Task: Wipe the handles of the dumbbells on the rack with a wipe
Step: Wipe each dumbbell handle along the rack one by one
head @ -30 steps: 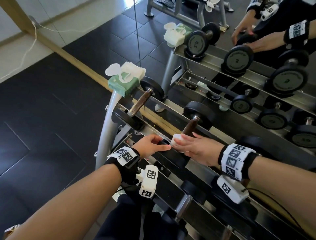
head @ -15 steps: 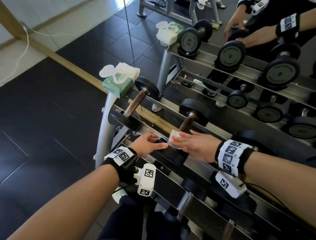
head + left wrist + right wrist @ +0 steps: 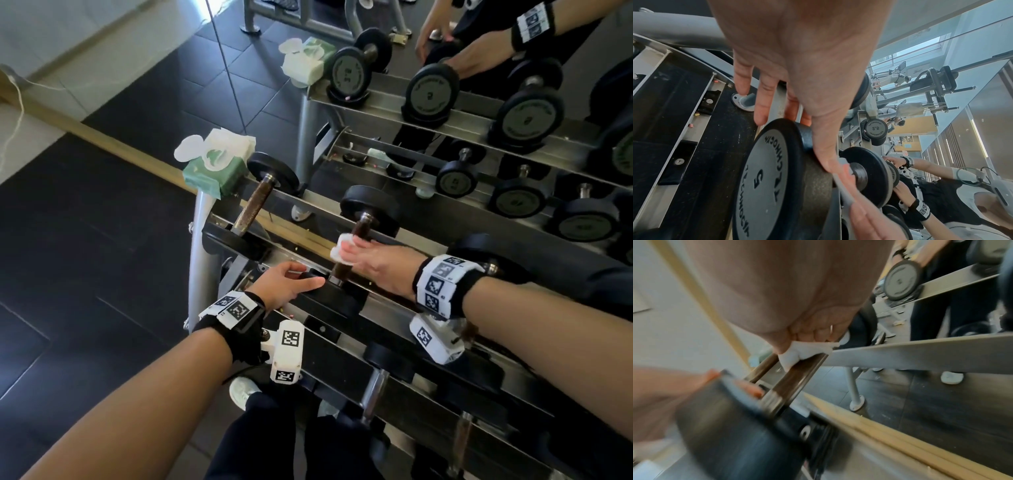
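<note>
My right hand grips a white wipe wrapped round the brown handle of the second dumbbell on the top rail. The wrist view shows the wipe bunched under my fingers on the handle. My left hand holds that dumbbell's near black weight head, marked 5, thumb over the rim and fingers on its far side. The first dumbbell's rusty handle lies bare to the left.
A green pack of wipes with its lid open sits on the rack's left end. More dumbbells lie on the lower rail. A mirror behind the rack repeats it all. Dark floor tiles lie to the left.
My right hand has slid the wipe up the handle, away from the near weight head, baring the handle's lower end. My left hand stays on the near head.
</note>
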Motion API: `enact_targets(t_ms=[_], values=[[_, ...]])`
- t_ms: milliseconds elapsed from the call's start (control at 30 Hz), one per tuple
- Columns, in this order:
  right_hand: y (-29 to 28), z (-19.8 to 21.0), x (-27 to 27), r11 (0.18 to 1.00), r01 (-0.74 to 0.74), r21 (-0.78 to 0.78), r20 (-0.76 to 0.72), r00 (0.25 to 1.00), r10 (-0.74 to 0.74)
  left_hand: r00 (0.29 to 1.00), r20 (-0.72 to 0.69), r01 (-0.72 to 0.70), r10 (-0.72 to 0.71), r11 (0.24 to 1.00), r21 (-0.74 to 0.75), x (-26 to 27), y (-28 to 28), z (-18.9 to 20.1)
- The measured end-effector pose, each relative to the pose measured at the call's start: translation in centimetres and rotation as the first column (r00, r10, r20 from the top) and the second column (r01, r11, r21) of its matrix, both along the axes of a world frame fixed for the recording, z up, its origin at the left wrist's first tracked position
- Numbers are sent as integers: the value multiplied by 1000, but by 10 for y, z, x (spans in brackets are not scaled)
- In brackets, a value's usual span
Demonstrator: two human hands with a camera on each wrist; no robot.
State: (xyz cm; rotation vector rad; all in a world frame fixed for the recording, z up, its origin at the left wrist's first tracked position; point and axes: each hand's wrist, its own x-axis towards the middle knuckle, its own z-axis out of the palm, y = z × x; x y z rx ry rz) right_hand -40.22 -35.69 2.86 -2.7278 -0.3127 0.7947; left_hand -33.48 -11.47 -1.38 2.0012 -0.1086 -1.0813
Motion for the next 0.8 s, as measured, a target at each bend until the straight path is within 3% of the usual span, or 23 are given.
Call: enact_targets(t_ms=[100,167,200,233,267,300,333,367,433,467,533,600,667,733,800], values=[[-6,4,7,966,217,143,77,970,-229,999,10,37,-37,999,19,2,1,2],[4,0,1,866,392,311,-45,916,-398,999,5,41,-41,999,16,6,1,2],[14,-1,-5,865,408,292,-87,912,-401,999,-6,40,-40,999,10,7,1,2],[17,-10,-9,957,280,78,8,959,-282,999,-17,39,-39,999,2,8,1,1],[24,-14,-19,971,237,2,66,969,-237,999,-24,37,-37,999,-5,9,0,1],[31,-15,-22,865,458,206,-90,889,-449,999,-26,36,-36,999,-13,9,0,0],[38,-14,-29,640,627,445,-277,776,-567,999,-26,38,-38,999,-18,8,0,1],[38,-13,-33,554,657,512,-276,736,-618,999,-25,40,-40,999,-20,7,0,1],[35,-9,-37,577,638,509,-215,744,-633,999,-24,33,-33,999,-24,6,0,0],[36,-12,-41,523,661,538,-234,713,-661,1000,-24,19,-20,999,-26,6,-1,-1],[37,-14,-42,296,710,639,-280,573,-770,1000,-19,6,-6,1000,-28,6,-2,-1],[40,-19,-44,-37,670,742,-375,368,-851,1000,-12,7,-7,1000,-25,4,-2,2],[42,-28,-44,-345,587,732,-526,165,-835,1000,-11,-4,4,1000,-23,3,-2,3],[46,-35,-45,-582,460,670,-685,82,-724,1000,-7,-9,9,1000,-22,2,-2,3],[46,-42,-45,-679,387,624,-754,72,-652,1000,-8,-6,5,1000,-29,3,-3,2]])
